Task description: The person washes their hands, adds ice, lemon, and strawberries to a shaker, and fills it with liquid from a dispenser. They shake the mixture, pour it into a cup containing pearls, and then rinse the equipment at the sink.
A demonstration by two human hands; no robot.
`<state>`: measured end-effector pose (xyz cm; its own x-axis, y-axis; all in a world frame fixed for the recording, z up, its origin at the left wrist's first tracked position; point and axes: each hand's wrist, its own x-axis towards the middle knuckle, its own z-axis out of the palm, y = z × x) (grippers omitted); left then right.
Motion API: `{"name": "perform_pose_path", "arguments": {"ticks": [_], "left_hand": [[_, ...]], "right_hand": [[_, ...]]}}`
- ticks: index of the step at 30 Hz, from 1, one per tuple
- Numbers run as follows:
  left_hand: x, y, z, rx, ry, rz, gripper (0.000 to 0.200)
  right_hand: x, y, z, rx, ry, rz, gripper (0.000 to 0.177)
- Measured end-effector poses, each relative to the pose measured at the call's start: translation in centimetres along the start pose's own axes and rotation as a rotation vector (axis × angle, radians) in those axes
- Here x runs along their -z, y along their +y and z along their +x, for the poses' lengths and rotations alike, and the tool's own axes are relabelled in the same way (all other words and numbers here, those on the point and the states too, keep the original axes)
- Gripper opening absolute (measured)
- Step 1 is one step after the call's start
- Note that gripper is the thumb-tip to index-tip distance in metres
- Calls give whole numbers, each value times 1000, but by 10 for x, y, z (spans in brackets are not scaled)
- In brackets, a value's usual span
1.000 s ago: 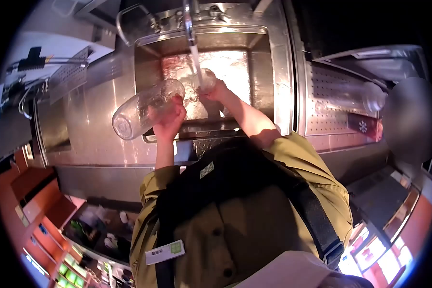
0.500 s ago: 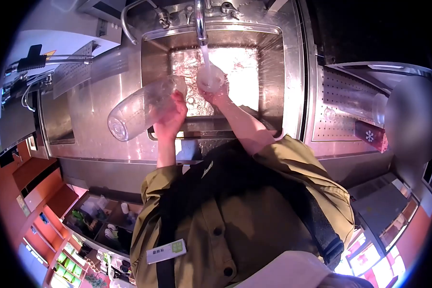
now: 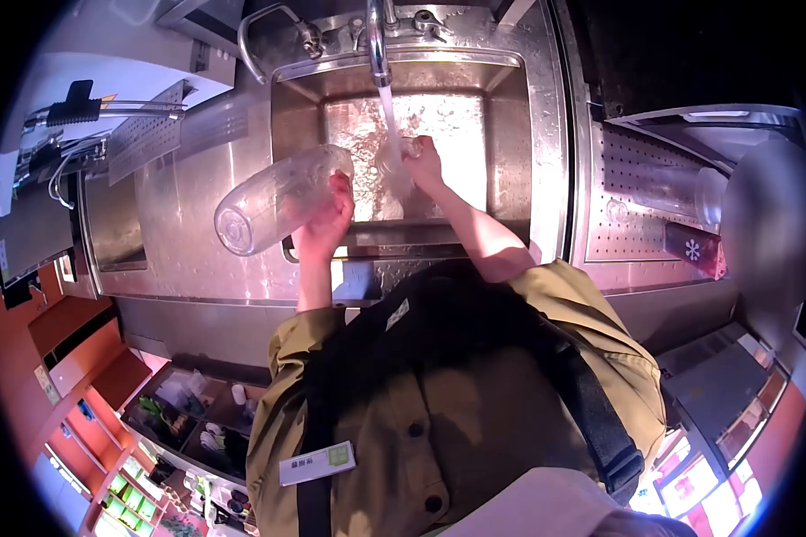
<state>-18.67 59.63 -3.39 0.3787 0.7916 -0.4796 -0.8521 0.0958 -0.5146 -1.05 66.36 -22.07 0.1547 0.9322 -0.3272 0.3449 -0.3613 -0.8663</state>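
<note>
My left hand point(image 3: 325, 222) is wrapped round a large clear plastic container point(image 3: 264, 204). The container lies tilted over the sink's left edge, its base toward the lower left and its other end over the basin. My right hand point(image 3: 424, 168) grips a small translucent round cup or lid point(image 3: 409, 149), partly hidden by the fingers and blurred by water; its exact kind does not show. Water runs from the chrome faucet point(image 3: 380, 63) just beside that piece, down into the steel sink point(image 3: 508, 98).
A second bent spout point(image 3: 249, 52) stands behind the sink at the left. On the right is a perforated drain tray point(image 3: 631, 215) with a clear container point(image 3: 707, 197) and a red box with a snowflake point(image 3: 692, 249). Several items fill a drawer point(image 3: 188, 403) at lower left.
My right hand has shifted right and turned the small round piece, which faced up under the stream before and now stands more on its side. My left hand still holds the container, almost unmoved.
</note>
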Motion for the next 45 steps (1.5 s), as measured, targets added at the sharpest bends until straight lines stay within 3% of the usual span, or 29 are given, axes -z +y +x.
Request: {"name": "perform_pose_path", "arguments": {"ticks": [3,6,9,10,13,16,19,22,25,26,27,29,31,33,34,35,37,38,41,43,45], "left_hand": [[0,2,1,-14,16,40,68],[2,3,-1,-57,17,99,65],[2,2,-5,-74,13,115,62],[2,2,-5,-72,14,114,62],[9,14,-2,-19,3,28,73],[17,27,2,-41,3,96,68],[7,25,-3,-3,59,-23,61],[1,31,-2,-198,135,168,55],[-5,28,4,-408,233,367,64],[-13,7,-1,-362,2,607,60],[-12,23,5,-328,46,758,58],[-24,20,16,-278,157,883,61],[-16,38,46,-336,252,1214,74],[3,4,73,-837,173,1836,92],[7,-16,81,-1109,9,2255,103],[18,-18,90,-1026,-151,2435,105],[23,-46,89,-856,-127,2698,105],[27,-52,89,-904,-167,2730,105],[51,-22,101,-1017,-46,2435,101],[68,4,101,-861,165,1941,89],[54,-2,74,-446,495,1583,78]], "right_hand": [[21,-35,-11,180,-167,-358,59],[15,-23,-11,351,-167,-554,62],[12,-17,-18,385,-196,-611,65],[21,-32,-22,294,-329,-635,68],[15,-1,-20,611,-339,-748,49],[16,31,0,636,-556,-676,33],[25,24,-5,-156,-349,388,28],[36,7,-15,-596,-530,1044,32],[11,-4,-21,-661,-650,1353,36],[-8,10,-13,-630,-686,1465,34],[-26,23,-4,-602,-727,1576,32],[5,24,6,-510,-419,474,40],[47,-2,10,-184,-205,-280,57],[87,-15,2,-31,25,-226,59],[106,-22,-7,49,132,-201,60],[125,-36,-16,73,121,-156,60],[153,-55,-38,67,113,-19,59],[156,-49,-45,158,199,7,56],[181,-58,-73,114,205,194,53],[189,-75,-95,242,150,156,49],[199,-98,-114,378,100,113,46]]}}
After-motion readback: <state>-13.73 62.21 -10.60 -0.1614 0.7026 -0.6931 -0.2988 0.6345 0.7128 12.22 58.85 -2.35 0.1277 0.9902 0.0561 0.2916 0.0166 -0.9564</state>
